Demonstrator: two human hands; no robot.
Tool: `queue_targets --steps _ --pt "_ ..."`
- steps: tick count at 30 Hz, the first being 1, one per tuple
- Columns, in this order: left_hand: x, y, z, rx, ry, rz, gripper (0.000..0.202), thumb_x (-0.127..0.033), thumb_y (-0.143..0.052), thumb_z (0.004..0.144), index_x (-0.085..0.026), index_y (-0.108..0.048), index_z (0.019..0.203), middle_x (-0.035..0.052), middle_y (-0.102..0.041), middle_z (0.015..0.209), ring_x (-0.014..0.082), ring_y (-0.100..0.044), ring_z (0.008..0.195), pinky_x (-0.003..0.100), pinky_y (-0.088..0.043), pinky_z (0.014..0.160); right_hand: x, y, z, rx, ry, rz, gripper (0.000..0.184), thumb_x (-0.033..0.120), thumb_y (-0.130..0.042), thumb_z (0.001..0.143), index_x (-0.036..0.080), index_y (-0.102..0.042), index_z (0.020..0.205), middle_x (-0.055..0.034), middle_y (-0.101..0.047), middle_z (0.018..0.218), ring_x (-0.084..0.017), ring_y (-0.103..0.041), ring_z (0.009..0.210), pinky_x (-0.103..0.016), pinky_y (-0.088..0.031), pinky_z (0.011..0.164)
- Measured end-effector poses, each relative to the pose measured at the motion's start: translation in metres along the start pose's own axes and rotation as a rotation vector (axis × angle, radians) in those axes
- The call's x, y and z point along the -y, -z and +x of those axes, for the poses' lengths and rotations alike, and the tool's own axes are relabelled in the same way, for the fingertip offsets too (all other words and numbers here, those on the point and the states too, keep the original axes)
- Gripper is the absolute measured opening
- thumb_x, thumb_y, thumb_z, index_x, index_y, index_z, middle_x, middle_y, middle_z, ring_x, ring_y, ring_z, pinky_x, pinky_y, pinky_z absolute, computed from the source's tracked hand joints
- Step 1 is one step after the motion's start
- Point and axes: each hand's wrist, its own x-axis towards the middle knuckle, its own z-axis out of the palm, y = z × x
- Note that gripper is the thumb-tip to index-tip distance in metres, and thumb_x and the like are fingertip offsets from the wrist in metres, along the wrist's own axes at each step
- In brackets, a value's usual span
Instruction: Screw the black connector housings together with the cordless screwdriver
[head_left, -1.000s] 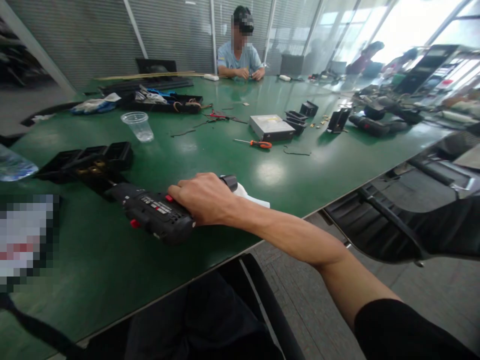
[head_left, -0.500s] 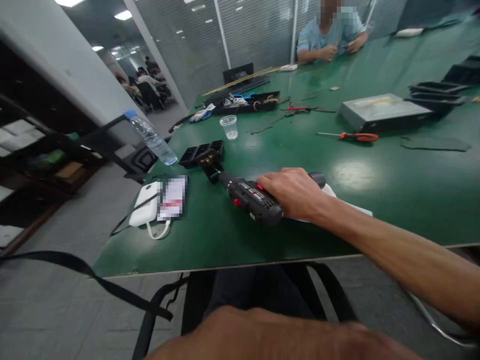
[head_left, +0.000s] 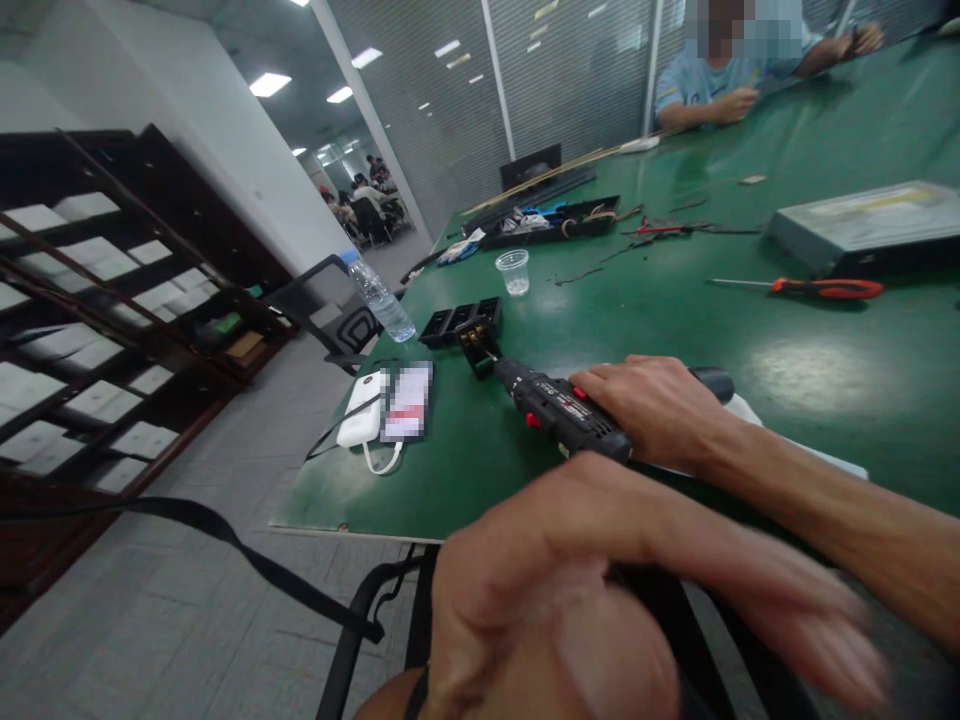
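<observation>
My right hand (head_left: 652,410) is closed round the rear of a black cordless screwdriver (head_left: 562,412) that lies on the green table (head_left: 675,320). The tool's tip points at a black compartment tray (head_left: 461,322) and touches a small part beside it. A white sheet (head_left: 814,457) lies under my right wrist. My left hand (head_left: 600,580) hovers close to the camera below the table edge. It is blurred, its fingers are stretched out to the right, and it holds nothing.
A phone (head_left: 407,402) and a white power bank (head_left: 358,420) lie near the table corner. Farther off are a water bottle (head_left: 379,295), a plastic cup (head_left: 513,271), an orange screwdriver (head_left: 821,288) and a silver drive (head_left: 870,228). A person (head_left: 720,95) sits at the far end. Dark shelves (head_left: 112,300) stand left.
The view has swung left and down. My left hand has risen into the foreground. My right hand has stayed on the screwdriver.
</observation>
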Motion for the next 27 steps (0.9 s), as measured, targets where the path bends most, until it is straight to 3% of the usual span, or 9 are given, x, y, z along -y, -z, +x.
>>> queue_targets --steps 3,5,7,11,15,19,22,27 --pt "0.007 -0.001 0.045 -0.24 -0.176 -0.244 0.026 -0.029 -0.052 0.102 -0.025 -0.076 0.11 0.0052 -0.074 0.094 0.0201 -0.071 0.09 0.038 -0.06 0.091 -0.001 -0.001 0.0 -0.004 -0.006 -0.015 0.015 0.028 -0.058 0.089 0.021 -0.064 0.1 -0.0069 -0.074 0.092 -0.025 -0.066 0.077 -0.037 -0.034 0.069" --pt "0.026 0.01 0.073 -0.348 -0.207 -0.152 0.027 -0.02 -0.056 0.097 -0.025 -0.072 0.118 0.0049 -0.073 0.109 0.0198 -0.07 0.106 0.037 -0.056 0.103 -0.002 -0.003 0.001 -0.006 -0.002 -0.012 0.017 0.029 -0.059 0.089 0.021 -0.065 0.103 -0.0068 -0.074 0.094 -0.026 -0.066 0.077 -0.038 -0.033 0.068" --pt "0.051 0.029 0.097 -0.429 -0.221 0.002 0.041 -0.013 -0.061 0.089 -0.027 -0.065 0.127 0.0035 -0.07 0.125 0.0206 -0.066 0.121 0.04 -0.05 0.115 -0.003 -0.004 0.001 -0.008 0.002 -0.003 0.02 0.03 -0.06 0.088 0.022 -0.065 0.105 -0.007 -0.074 0.095 -0.026 -0.066 0.077 -0.038 -0.033 0.067" --pt "0.106 0.072 0.132 -0.559 -0.073 0.249 0.066 -0.002 -0.061 0.075 -0.027 -0.054 0.136 0.0071 -0.055 0.15 0.0245 -0.053 0.142 0.045 -0.036 0.128 -0.004 -0.005 0.002 -0.02 0.001 0.026 0.018 0.027 -0.059 0.087 0.021 -0.064 0.103 -0.0073 -0.074 0.094 -0.026 -0.066 0.077 -0.038 -0.033 0.067" --pt "0.148 0.092 0.154 -0.579 0.152 0.365 0.081 0.001 -0.067 0.068 -0.021 -0.045 0.143 0.0152 -0.043 0.159 0.0304 -0.043 0.151 0.048 -0.031 0.129 -0.004 -0.005 0.003 -0.02 0.005 0.028 0.017 0.028 -0.06 0.087 0.022 -0.064 0.102 -0.0064 -0.075 0.094 -0.026 -0.067 0.078 -0.038 -0.034 0.067" --pt "0.172 0.095 0.173 -0.549 0.258 0.282 0.08 0.003 -0.071 0.064 -0.017 -0.047 0.137 0.0171 -0.052 0.15 0.029 -0.051 0.143 0.045 -0.039 0.123 -0.004 -0.005 0.002 -0.014 0.004 0.019 0.021 0.027 -0.062 0.085 0.021 -0.064 0.105 -0.007 -0.075 0.098 -0.025 -0.069 0.082 -0.037 -0.036 0.069" --pt "0.182 0.097 0.184 -0.502 0.246 0.152 0.069 0.005 -0.069 0.063 -0.015 -0.053 0.127 0.0146 -0.064 0.133 0.0246 -0.063 0.123 0.041 -0.048 0.112 -0.005 -0.005 0.002 -0.007 0.003 0.017 0.021 0.024 -0.062 0.084 0.021 -0.065 0.105 -0.0068 -0.075 0.098 -0.024 -0.07 0.085 -0.036 -0.038 0.071" --pt "0.193 0.104 0.194 -0.447 0.175 0.116 0.044 0.001 -0.074 0.066 -0.014 -0.064 0.107 0.0091 -0.073 0.11 0.0221 -0.068 0.103 0.04 -0.053 0.102 -0.006 -0.003 0.0 0.017 -0.006 0.011 0.024 0.028 -0.062 0.086 0.021 -0.066 0.109 -0.0075 -0.076 0.1 -0.026 -0.07 0.086 -0.036 -0.039 0.072"
